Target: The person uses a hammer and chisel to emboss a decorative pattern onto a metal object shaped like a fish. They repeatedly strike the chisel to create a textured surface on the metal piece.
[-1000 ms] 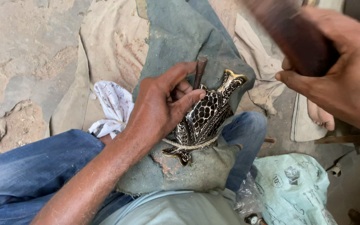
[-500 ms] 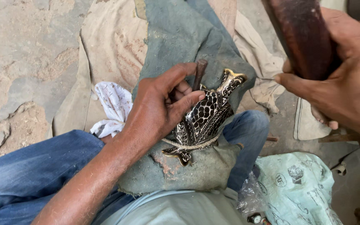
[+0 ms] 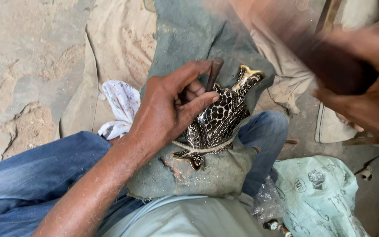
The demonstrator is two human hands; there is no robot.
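Observation:
My left hand (image 3: 167, 105) grips a thin dark metal chisel (image 3: 213, 72) and rests its tip on a small black vase with brass-coloured pattern and rims (image 3: 218, 120). The vase lies on its side on a grey-green cloth pad (image 3: 185, 39) over my lap, with a cord (image 3: 200, 150) looped round its lower part. My right hand (image 3: 365, 96) is at the upper right, blurred, wrapped around a thick dark wooden mallet (image 3: 334, 66) above and to the right of the vase.
My legs in blue jeans (image 3: 27, 184) frame the pad. A white patterned rag (image 3: 121, 105) lies to the left on a beige sack. A pale green printed plastic bag (image 3: 321, 193) lies at lower right. Rough concrete floor (image 3: 23, 57) is on the left.
My right hand with the mallet has swung down and leftwards and is now motion-blurred. The left hand, chisel and vase have stayed in place.

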